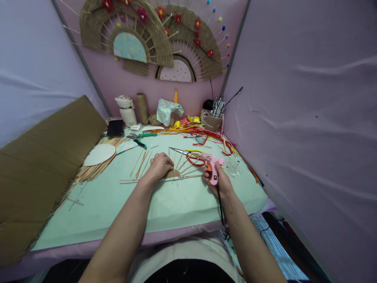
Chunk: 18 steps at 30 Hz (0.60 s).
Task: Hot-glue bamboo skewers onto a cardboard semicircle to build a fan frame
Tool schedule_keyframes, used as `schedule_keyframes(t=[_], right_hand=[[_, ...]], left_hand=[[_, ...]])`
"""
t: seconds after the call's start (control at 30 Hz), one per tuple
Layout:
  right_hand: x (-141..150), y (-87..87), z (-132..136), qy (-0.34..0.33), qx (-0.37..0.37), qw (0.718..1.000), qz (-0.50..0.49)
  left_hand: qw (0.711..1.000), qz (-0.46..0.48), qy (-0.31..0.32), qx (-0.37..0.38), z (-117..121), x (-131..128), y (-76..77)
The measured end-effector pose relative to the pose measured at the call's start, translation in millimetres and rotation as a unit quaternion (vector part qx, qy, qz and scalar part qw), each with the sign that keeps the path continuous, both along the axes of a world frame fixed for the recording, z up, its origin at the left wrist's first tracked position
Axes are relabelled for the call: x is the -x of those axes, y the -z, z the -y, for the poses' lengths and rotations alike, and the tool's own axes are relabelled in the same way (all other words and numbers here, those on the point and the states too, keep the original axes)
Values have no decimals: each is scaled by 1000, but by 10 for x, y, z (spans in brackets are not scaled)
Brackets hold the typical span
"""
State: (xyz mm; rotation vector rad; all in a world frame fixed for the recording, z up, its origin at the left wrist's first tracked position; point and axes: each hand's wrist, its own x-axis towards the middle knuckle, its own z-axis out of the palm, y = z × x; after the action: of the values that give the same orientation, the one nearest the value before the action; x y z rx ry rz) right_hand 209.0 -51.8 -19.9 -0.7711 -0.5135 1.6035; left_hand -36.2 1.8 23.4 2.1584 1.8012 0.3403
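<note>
My right hand [219, 179] is wrapped round a pink hot glue gun [212, 163] with an orange trigger; its nozzle points left and a black cord hangs from the handle. On the table, my left hand [161, 167] is closed, fingertips down at a small brown cardboard half-disc [172, 173]. Whatever those fingertips pinch is hidden. Thin wooden sticks [188, 171] fan out from the half-disc's curved edge. Along its straight side lie long thin sticks [129, 181]. Red-and-yellow-handled scissors [193, 157] lie just beyond the sticks.
Several loose sticks [143, 163] lie left of my left hand. Green-handled pliers [147, 135], a white oval [99, 154] on a stick bundle and a large cardboard sheet [44, 165] are further left. Behind stand a white bottle [126, 112], a twine spool [142, 109] and a tool pot [213, 122].
</note>
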Motion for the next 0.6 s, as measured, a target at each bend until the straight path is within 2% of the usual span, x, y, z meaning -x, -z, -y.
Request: schedule_keyframes(t=[0.6], right_hand=[[8, -23, 5, -2, 7, 1000, -3]], left_hand=[[1000, -8, 3, -1, -3, 0, 14]])
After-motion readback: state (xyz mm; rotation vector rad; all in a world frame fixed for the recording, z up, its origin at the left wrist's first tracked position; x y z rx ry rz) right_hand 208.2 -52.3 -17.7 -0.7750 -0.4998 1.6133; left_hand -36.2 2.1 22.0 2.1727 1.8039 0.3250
